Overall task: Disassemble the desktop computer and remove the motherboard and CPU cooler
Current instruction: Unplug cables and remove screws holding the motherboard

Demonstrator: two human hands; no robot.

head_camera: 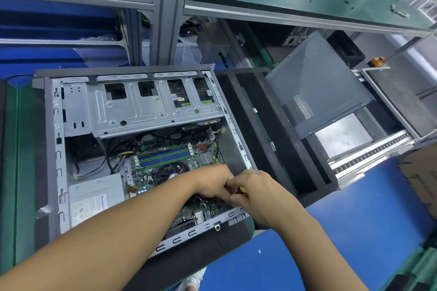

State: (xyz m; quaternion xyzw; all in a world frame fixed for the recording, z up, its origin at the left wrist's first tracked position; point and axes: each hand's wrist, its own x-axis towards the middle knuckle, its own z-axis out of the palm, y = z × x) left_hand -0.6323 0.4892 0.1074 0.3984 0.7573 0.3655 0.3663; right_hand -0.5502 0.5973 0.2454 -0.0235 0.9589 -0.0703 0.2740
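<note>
The open computer case (56, 153) is laid on its side on the green-matted surface (14, 149), filling the frame from centre towards 9 o'clock.

- The motherboard (142, 175) is seated in the case floor: a green board, densely populated, with blue and green memory slots (165, 155) in a row across its 12 o'clock edge.
- The CPU cooler (168, 170) is mounted mid-board. A black round fan is seen, partly covered by the left forearm.
- A silver power supply (94, 198) is noted at 8 o'clock in the case, and a bare metal drive cage (142, 111) at 12 o'clock.
- A grey side panel (316, 82) is propped at 2 o'clock, outside the case.
- The hands are brought together over the 5 o'clock corner of the board.
- The yellow handle of a screwdriver (241, 189) is gripped by the right hand (260, 196).
- The tool's dark forward part is held by the curled fingers of the left hand (212, 184). The tip is hidden.
</note>
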